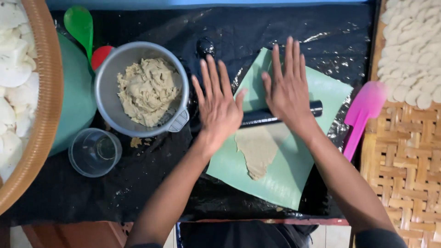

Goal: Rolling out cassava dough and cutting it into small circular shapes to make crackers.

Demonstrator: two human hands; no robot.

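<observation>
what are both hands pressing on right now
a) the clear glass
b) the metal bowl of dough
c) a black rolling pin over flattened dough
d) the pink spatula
c: the left hand and right hand lie flat, fingers spread, on the black rolling pin, with flattened dough below it on the green sheet.

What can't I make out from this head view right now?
- Middle of the black rolling pin: covered by the left hand and right hand.
- Far end of the flattened dough: hidden under the pin and hands.
- Woven tray of white pieces: cut off by the left edge.
- Green spoon: its handle is hidden behind the metal bowl.
</observation>
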